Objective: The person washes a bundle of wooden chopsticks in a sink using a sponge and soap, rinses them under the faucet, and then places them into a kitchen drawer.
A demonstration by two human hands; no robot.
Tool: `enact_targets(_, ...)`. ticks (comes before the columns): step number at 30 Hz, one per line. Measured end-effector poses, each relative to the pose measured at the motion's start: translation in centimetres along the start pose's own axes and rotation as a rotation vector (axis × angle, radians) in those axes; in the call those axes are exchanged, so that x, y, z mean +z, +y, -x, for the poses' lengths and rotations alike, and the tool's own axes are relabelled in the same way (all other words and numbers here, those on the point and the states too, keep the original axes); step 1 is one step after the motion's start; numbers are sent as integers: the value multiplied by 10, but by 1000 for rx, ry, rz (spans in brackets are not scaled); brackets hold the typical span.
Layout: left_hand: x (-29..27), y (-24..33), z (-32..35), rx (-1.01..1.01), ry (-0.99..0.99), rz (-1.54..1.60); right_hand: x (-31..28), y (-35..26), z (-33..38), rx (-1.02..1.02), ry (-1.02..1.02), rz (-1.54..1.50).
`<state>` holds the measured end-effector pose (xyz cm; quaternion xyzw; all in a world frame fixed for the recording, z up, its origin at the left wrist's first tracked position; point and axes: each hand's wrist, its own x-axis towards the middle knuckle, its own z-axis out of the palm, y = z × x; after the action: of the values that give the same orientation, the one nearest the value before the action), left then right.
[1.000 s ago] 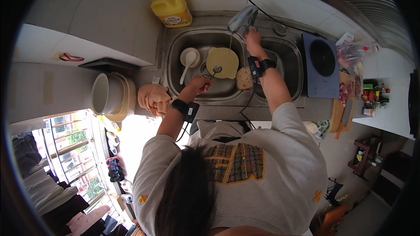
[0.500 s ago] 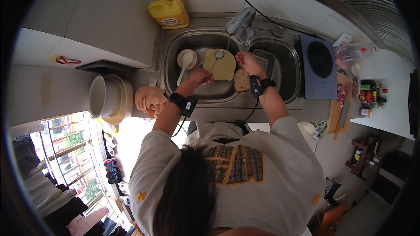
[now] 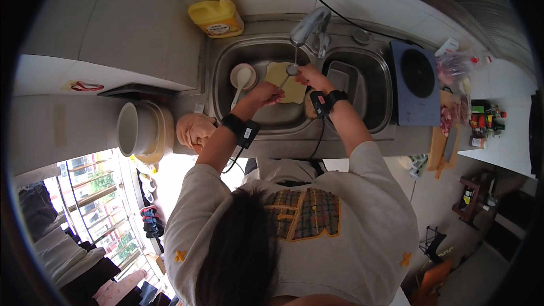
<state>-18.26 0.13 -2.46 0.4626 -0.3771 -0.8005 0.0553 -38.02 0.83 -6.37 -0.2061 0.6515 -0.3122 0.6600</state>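
Observation:
My left hand (image 3: 268, 94) grips the handle of a metal spoon (image 3: 292, 70) above the left sink basin (image 3: 226, 62). The spoon's bowl end is in the thin stream from the faucet (image 3: 309, 27). At that end are the curled fingers of my right hand (image 3: 310, 77), which appear to pinch it. Below the spoon lies a flat, pale yellow piece with a wavy outline (image 3: 293, 94). A spotted, beige item (image 3: 310, 110) is partly hidden under my right wrist. Left of my hands, a white soup spoon (image 3: 242, 79) rests in a small bowl (image 3: 234, 73).
A yellow jug (image 3: 216, 18) stands behind the sink. The right basin (image 3: 368, 105) holds a tray-like insert. Further right are a cooktop (image 3: 415, 88) and a cutting board (image 3: 436, 150) with a knife. At left sit a pot (image 3: 131, 129) and a crumpled tan cloth (image 3: 194, 130).
My right hand has moved left and its fingers have come to the spoon's bowl end. My left hand has shifted slightly right, bringing the spoon under the water.

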Motion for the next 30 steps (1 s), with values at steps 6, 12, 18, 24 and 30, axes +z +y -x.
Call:
enact_targets(6, 7, 17, 1, -62, -37, 13, -4, -3, -16, -10, -48, 32)
enact_targets(12, 13, 38, 2, -137, -66, 97, -13, 4, -43, -80, -71, -70)
enact_targets(18, -18, 32, -24, -54, 130, 6, -1, -10, -22, -267, 160, -203)
enact_targets(24, -65, 8, -72, 154, 98, -971, 11, -13, -13, -586, 294, 117)
enact_targets(30, -32, 23, -79, 400, 152, -681, 6, -17, -8, -758, 439, 638)
